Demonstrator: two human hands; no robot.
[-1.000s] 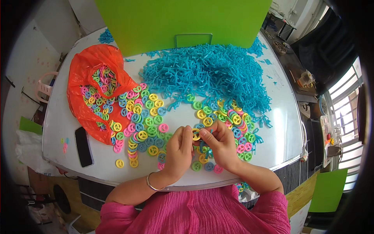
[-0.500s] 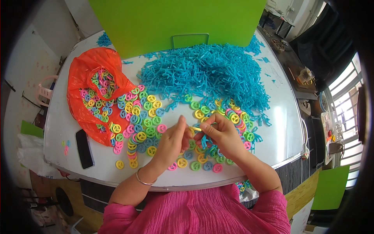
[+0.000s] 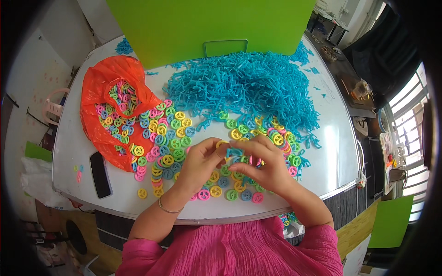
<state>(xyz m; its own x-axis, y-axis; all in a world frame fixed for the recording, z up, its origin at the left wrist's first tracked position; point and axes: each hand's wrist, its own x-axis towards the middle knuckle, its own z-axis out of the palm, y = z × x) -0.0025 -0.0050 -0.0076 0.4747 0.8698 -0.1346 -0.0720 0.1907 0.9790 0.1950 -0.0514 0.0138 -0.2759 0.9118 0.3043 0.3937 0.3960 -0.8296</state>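
My left hand point(image 3: 199, 162) has thumb and fingers closed on a small yellow plastic wheel point(image 3: 221, 143). Close against it, my right hand point(image 3: 263, 162) pinches a blue branched plastic piece point(image 3: 235, 152) between thumb and fingers. Wheel and piece are right beside each other; whether they are joined I cannot make out. Beneath both hands lie several small spoked wheels in pink, green, blue and yellow, such as a pink wheel point(image 3: 203, 194) and a green wheel point(image 3: 231, 194). My fingers cover part of what they hold.
A big heap of blue plastic pieces point(image 3: 244, 87) lies at the back before a green board point(image 3: 207, 27). On the left, a red plastic bag point(image 3: 94, 87) spills wheels, with a phone point(image 3: 101, 175) near it. More wheels point(image 3: 277, 139) pile up to the right on the white table point(image 3: 336, 152).
The yellow wheel has gone from between the hands into my left fingers. My right hand has brought the blue piece up from its palm to its fingertips, next to the left hand.
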